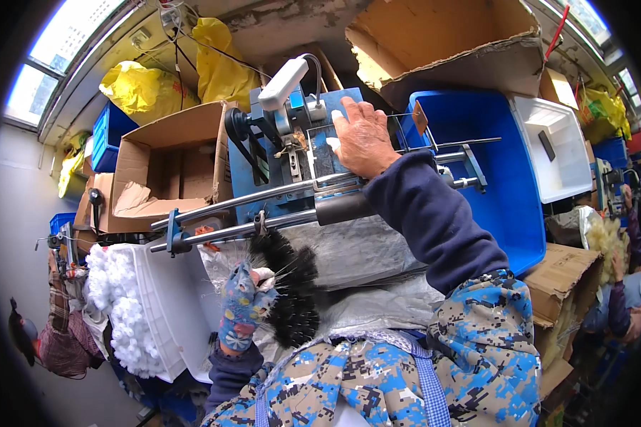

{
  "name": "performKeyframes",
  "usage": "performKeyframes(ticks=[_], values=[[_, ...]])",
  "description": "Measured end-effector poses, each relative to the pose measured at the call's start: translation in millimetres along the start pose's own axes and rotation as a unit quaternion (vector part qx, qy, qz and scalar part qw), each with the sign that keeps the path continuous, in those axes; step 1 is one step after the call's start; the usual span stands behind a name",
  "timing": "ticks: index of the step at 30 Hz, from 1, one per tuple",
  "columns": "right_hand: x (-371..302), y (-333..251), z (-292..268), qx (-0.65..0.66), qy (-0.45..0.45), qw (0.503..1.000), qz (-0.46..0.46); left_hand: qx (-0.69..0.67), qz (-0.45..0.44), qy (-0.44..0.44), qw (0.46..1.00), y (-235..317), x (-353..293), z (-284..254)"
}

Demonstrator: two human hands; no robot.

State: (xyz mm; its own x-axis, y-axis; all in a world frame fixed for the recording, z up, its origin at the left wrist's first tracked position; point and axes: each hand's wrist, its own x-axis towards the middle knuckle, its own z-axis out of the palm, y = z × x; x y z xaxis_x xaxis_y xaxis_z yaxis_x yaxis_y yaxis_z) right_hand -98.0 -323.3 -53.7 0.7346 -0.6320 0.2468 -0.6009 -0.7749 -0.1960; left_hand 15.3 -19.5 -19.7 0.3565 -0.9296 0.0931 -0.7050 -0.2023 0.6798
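My left hand (241,302), in a patterned blue glove with white wrapping at the thumb, is closed at the edge of a black bristle brush (292,299). The brush's bristles fan out beside it, in front of my lap; its core is hidden. My bare right hand (365,139) lies palm down over the blue bed of a bench machine (327,153), fingers stretched forward and white wrapping on the thumb. Whatever lies under that palm is hidden. Two metal rails (263,196) cross the machine's near side, below my right wrist.
A cardboard box (167,167) stands left of the machine, a blue bin (502,206) right of it. White fluffy pieces (124,309) fill a white tub (181,306) at lower left. Behind the machine sits a large carton (441,43). Other people work at both far sides.
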Motion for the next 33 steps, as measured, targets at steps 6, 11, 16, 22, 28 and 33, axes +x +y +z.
performKeyframes(ticks=[6, 11, 16, 22, 28, 33], values=[[-24, -4, -19, 0.047, -0.069, 0.996, 0.027, 0.022, 0.007, 0.0, 1.0, 1, 6, 9], [-23, -10, -8, 0.053, -0.059, 0.997, 0.015, 0.022, 0.031, -0.011, 0.999, 10, 10, 8], [-13, -47, 9, 0.031, -0.027, 0.999, -0.018, 0.044, -0.021, 0.021, 0.999, 4, -5, 4], [-8, -63, 10, 0.073, -0.042, 0.995, -0.052, 0.021, 0.039, 0.012, 0.999, 16, 10, 4], [-19, -13, -29, 0.027, -0.134, 0.99, -0.029, -0.014, -0.03, 0.056, 0.998, 0, -4, 2], [-9, 21, -41, -0.058, 0.045, 0.997, -0.024, -0.152, -0.11, 0.041, 0.981, -4, -6, 7]])
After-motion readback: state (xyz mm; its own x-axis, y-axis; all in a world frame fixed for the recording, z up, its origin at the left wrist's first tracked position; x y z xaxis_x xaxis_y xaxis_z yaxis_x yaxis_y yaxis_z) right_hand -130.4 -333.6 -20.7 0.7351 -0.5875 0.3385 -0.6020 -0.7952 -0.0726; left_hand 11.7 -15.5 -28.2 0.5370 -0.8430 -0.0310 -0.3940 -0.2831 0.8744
